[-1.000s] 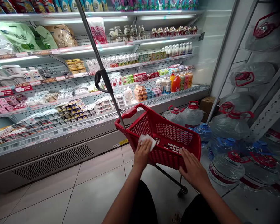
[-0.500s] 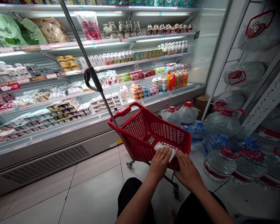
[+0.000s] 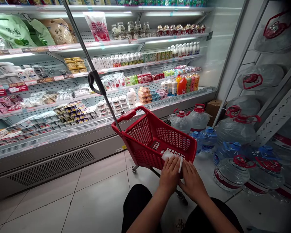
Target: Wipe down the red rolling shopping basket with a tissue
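A red plastic shopping cart (image 3: 145,158) with lattice sides stands in front of my knees, its basket tilted toward me. My left hand (image 3: 170,171) presses a crumpled white tissue (image 3: 168,154) against the basket's near rim, fingers laid over it. Close beside it, my right hand (image 3: 191,181) grips the rim at the near right corner, its fingers over the edge and next to the tissue's folded end. The undersides of both hands are hidden. A grey pole (image 3: 87,58) with a black clip rises from the cart's handle end.
A refrigerated display case (image 3: 87,158) with stocked dairy shelves runs along the left and back. To the right, large water bottles (image 3: 231,173) with red handles crowd the floor beside a white rack (image 3: 276,110). Pale floor tiles (image 3: 97,197) lie at the left.
Both hands have come closer together on the rim, the tissue now bunched between them. The basket's near end has shifted slightly left, and the near wheel has turned. The view has swung a little left.
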Action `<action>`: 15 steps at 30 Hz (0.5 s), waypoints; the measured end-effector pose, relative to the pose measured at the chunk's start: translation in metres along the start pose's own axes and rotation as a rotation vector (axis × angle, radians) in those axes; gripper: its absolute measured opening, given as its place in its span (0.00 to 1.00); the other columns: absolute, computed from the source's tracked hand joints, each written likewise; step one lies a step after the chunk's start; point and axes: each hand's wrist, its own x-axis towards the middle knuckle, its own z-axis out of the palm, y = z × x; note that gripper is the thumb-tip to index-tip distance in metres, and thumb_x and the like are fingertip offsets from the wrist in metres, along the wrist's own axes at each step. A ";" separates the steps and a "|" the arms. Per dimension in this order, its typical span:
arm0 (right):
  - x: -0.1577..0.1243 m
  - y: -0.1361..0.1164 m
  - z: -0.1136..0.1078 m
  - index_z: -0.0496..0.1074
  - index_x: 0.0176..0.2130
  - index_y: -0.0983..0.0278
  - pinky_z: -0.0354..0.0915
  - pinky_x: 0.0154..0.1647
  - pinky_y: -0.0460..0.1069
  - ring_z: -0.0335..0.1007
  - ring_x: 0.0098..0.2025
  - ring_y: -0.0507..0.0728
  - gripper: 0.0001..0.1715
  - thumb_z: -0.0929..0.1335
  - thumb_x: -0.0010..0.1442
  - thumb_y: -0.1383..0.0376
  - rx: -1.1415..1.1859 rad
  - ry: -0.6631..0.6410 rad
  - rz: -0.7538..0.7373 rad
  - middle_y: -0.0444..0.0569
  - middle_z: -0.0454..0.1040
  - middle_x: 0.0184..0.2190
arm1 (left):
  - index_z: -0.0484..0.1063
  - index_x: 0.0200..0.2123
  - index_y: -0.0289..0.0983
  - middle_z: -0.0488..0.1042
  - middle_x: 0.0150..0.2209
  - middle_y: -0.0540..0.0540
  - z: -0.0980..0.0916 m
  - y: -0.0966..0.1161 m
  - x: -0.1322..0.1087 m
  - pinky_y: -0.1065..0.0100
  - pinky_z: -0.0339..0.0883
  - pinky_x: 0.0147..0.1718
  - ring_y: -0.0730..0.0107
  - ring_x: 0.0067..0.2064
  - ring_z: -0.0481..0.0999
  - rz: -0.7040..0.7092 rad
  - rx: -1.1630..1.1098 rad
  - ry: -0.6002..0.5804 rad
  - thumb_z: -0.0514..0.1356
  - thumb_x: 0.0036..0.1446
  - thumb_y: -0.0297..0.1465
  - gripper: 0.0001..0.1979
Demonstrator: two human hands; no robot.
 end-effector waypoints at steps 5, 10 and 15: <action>-0.002 0.013 -0.006 0.41 0.75 0.68 0.60 0.69 0.64 0.65 0.67 0.67 0.48 0.62 0.63 0.64 -0.028 -0.073 -0.033 0.60 0.69 0.64 | 0.53 0.74 0.37 0.57 0.73 0.44 -0.007 -0.012 0.005 0.58 0.53 0.71 0.66 0.75 0.52 0.145 -0.043 -0.092 0.49 0.68 0.22 0.32; 0.003 0.029 -0.020 0.44 0.76 0.62 0.58 0.71 0.61 0.64 0.67 0.62 0.44 0.60 0.66 0.64 -0.045 -0.114 -0.038 0.51 0.66 0.69 | 0.58 0.72 0.36 0.65 0.69 0.42 -0.035 -0.083 0.007 0.55 0.55 0.71 0.64 0.72 0.61 -0.001 0.070 -0.034 0.49 0.67 0.21 0.31; 0.008 0.028 -0.018 0.41 0.76 0.65 0.49 0.74 0.66 0.66 0.66 0.64 0.44 0.60 0.68 0.59 -0.084 -0.063 -0.009 0.56 0.67 0.68 | 0.62 0.69 0.37 0.72 0.65 0.41 -0.055 -0.118 0.005 0.53 0.54 0.71 0.61 0.69 0.65 -0.085 0.167 -0.029 0.53 0.68 0.23 0.27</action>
